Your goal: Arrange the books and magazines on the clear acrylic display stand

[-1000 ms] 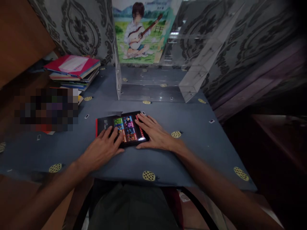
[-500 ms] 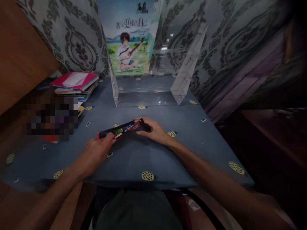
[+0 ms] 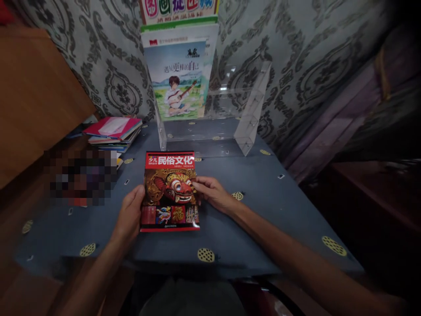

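Note:
A red book (image 3: 171, 193) with a painted mask on its cover faces me, tilted up above the table. My left hand (image 3: 130, 213) grips its left edge, thumb at the front and fingers hidden behind. At the right edge, my right hand (image 3: 212, 193) pinches the book between thumb and fingers. Beyond it stands a clear acrylic book rack (image 3: 251, 118). On the rack's left side rests a book with a guitar player on its cover (image 3: 179, 83), and taller books (image 3: 180, 11) rise behind it.
A stack of books with a pink one on top (image 3: 113, 127) lies at the table's left. In front of it is a blurred-out item (image 3: 82, 177). The table (image 3: 250, 237) wears a blue pineapple-print cloth. A patterned wall (image 3: 296, 52) closes off the back.
The book was seen nearly spine-on and slanted; now its front cover is turned upright towards me. Both hands have shifted to its side edges. My view has tipped up a little.

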`<state>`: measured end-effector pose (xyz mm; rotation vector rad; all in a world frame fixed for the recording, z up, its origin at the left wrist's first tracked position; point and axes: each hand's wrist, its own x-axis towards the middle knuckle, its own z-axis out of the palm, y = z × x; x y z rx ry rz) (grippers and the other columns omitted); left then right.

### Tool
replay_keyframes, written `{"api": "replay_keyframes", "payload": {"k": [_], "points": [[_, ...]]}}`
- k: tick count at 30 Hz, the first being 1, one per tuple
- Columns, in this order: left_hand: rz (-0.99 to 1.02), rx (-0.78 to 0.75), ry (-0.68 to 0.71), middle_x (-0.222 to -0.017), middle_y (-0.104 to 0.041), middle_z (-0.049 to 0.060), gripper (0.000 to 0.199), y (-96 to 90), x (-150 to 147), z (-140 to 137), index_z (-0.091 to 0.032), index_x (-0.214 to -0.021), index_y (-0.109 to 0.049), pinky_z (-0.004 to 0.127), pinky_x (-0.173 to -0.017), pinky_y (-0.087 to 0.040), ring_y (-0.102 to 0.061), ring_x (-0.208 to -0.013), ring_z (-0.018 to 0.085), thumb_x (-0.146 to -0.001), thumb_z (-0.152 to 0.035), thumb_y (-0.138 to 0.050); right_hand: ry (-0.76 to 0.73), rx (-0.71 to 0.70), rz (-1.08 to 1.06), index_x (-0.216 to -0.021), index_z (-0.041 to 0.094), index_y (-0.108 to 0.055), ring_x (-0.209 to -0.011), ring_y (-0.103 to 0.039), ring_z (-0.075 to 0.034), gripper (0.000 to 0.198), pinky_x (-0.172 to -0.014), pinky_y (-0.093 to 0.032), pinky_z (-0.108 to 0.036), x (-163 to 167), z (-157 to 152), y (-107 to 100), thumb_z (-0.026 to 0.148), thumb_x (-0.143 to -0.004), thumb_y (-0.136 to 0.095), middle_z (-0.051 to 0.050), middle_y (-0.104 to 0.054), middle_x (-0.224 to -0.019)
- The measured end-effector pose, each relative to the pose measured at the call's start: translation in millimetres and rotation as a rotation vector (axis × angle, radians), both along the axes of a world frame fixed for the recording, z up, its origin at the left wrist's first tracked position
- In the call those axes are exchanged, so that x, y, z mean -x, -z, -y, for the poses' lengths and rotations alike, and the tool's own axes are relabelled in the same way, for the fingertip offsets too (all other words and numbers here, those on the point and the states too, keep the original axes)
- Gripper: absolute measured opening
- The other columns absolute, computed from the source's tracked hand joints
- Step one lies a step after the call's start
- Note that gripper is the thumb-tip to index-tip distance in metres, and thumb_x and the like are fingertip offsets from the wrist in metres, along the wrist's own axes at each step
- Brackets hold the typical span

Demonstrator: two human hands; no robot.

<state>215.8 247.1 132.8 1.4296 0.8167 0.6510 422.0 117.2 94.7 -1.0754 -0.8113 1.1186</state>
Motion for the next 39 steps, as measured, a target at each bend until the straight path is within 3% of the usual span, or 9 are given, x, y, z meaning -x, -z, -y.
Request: {"api": "replay_keyframes", "payload": {"k": [2, 7, 12, 15, 18, 21, 25, 30, 39], "points": [[-0.099, -0.109, 0.046, -0.066, -0.06, -0.002, 0.042, 12.9, 5, -2, -0.02, -0.083, -0.058, 0.028, -0.059, -0.048, -0.058, -0.064, 0.017, -0.084, -0.062, -0.054, -0.003, 0.033, 0.116, -0.089, 0.018, -0.067, -0.054, -0.055, -0.01, 0.041, -0.046, -0.046, -0.021, -3, 0, 1, 0.058, -0.081, -0.071, 0.001, -0.065, -0.074], [-0.442, -0.724, 0.116, -0.081, -0.066, 0.002, 0.027, 20.9, 17, -18, -0.021, -0.09, -0.059, 0.033, -0.072, -0.05, -0.061, -0.074, 0.019, -0.095, -0.043, -0.044, 0.186, 0.148, 0.789, -0.081, 0.019, -0.068, -0.059, -0.061, -0.015, 0.03, -0.055, -0.046, -0.026, -12, 3, 8, 0.044, -0.093, -0.056, -0.002, -0.069, -0.07], [-0.448, -0.986, 0.118, -0.109, -0.067, 0.01, 0.027, 26.5, 4, -40, -0.019, -0.111, -0.058, 0.042, -0.094, -0.051, -0.062, -0.105, 0.025, -0.097, -0.027, -0.036, 0.309, 0.199, 1.2, -0.086, 0.021, -0.071, -0.066, -0.066, -0.019, 0.03, -0.063, -0.048, -0.03, -6, 5, 9, 0.036, -0.099, -0.048, -0.004, -0.074, -0.076], [-0.462, -1.049, 0.163, -0.113, -0.067, 0.011, 0.03, 33.3, -10, -53, -0.017, -0.117, -0.057, 0.044, -0.097, -0.05, -0.061, -0.107, 0.026, -0.097, -0.022, -0.036, 0.244, 0.047, 1.356, -0.101, 0.021, -0.072, -0.087, -0.07, -0.022, 0.028, -0.079, -0.054, -0.035, 10, -9, 1, 0.03, -0.101, -0.045, -0.008, -0.077, -0.096], [-0.451, -1.077, 0.186, -0.119, -0.066, 0.012, 0.033, 41.3, -21, -62, -0.016, -0.123, -0.056, 0.044, -0.101, -0.048, -0.059, -0.113, 0.025, -0.097, -0.019, -0.036, 0.008, -0.125, 1.497, -0.116, 0.019, -0.069, -0.112, -0.066, -0.024, 0.027, -0.099, -0.052, -0.04, 30, -36, -6, 0.027, -0.101, -0.048, -0.011, -0.072, -0.119], [-0.484, -1.095, 0.203, -0.123, -0.066, 0.013, 0.034, 48.1, -25, -64, -0.015, -0.126, -0.055, 0.044, -0.102, -0.048, -0.06, -0.114, 0.025, -0.099, -0.02, -0.036, -0.142, -0.115, 1.579, -0.133, 0.018, -0.061, -0.132, -0.056, -0.026, 0.039, -0.114, -0.042, -0.046, 39, -61, -6, 0.035, -0.099, -0.057, -0.013, -0.061, -0.141], [-0.587, -1.125, 0.215, -0.13, -0.064, 0.018, 0.037, 51.1, -25, -61, -0.012, -0.13, -0.054, 0.048, -0.103, -0.046, -0.058, -0.121, 0.028, -0.1, -0.019, -0.034, -0.067, 0.047, 1.585, -0.144, 0.016, -0.052, -0.146, -0.042, -0.028, 0.051, -0.121, -0.029, -0.055, 21, -66, 8, 0.043, -0.102, -0.049, -0.016, -0.048, -0.155], [-0.605, -1.154, 0.255, -0.136, -0.062, 0.017, 0.039, 51.5, -24, -63, -0.013, -0.133, -0.053, 0.049, -0.108, -0.044, -0.053, -0.131, 0.029, -0.102, -0.021, -0.032, 0.069, 0.191, 1.502, -0.149, 0.018, -0.047, -0.149, -0.037, -0.026, 0.05, -0.122, -0.027, -0.057, -13, -43, 18, 0.039, -0.104, -0.039, -0.014, -0.041, -0.16], [-0.671, -1.309, 0.447, -0.157, -0.044, 0.017, 0.056, 46.2, 11, -26, -0.015, -0.147, -0.043, 0.06, -0.119, -0.03, -0.028, -0.152, 0.033, -0.101, -0.047, -0.044, 0.121, 0.212, 1.477, -0.149, 0.02, -0.048, -0.148, -0.039, -0.026, 0.049, -0.121, -0.029, -0.057, -18, -37, 22, 0.038, -0.104, -0.04, -0.012, -0.042, -0.159]]}}
